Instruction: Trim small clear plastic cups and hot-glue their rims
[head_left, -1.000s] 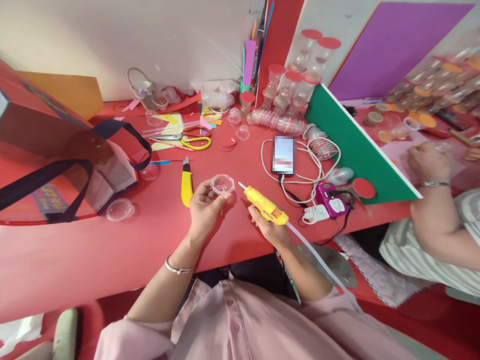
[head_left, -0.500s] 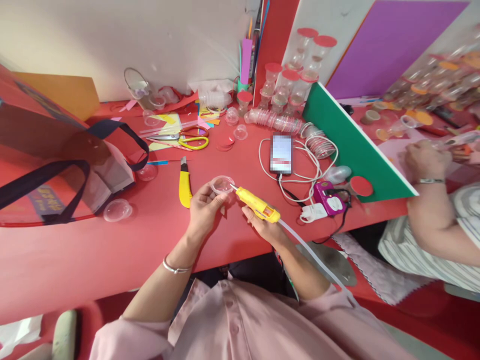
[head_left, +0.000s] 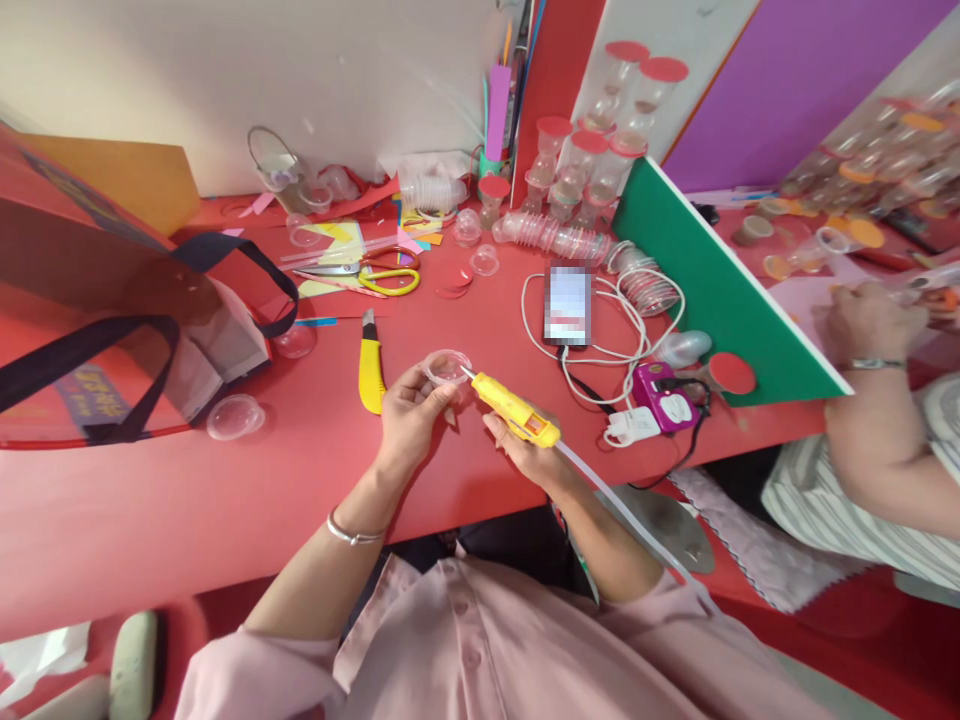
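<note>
My left hand (head_left: 412, 412) holds a small clear plastic cup (head_left: 441, 368) by its side, thumb and fingers closed on it. In my right hand (head_left: 529, 455) is a yellow hot glue gun (head_left: 517, 410), its metal nozzle pointing at the cup's rim. A long whitish glue stick (head_left: 622, 510) runs out of the gun's back, along my right forearm. Whether the nozzle touches the rim I cannot tell. Left of the cup lies a yellow utility knife (head_left: 370, 370). Scissors (head_left: 386, 272) with red and yellow handles rest behind it, near red discs (head_left: 455, 282).
A phone (head_left: 568, 305) with a coiled white cable lies behind the glue gun, near a purple power adapter (head_left: 664, 398). Stacked clear cups (head_left: 555, 238) and hourglass shapes stand by a green divider (head_left: 720, 300). A red bag (head_left: 97, 330) is at left. Another person's arm (head_left: 874, 400) is at right.
The view has shifted slightly, so the background sits a little further right. My hands, the cup and the glue gun hold nearly the same pose.
</note>
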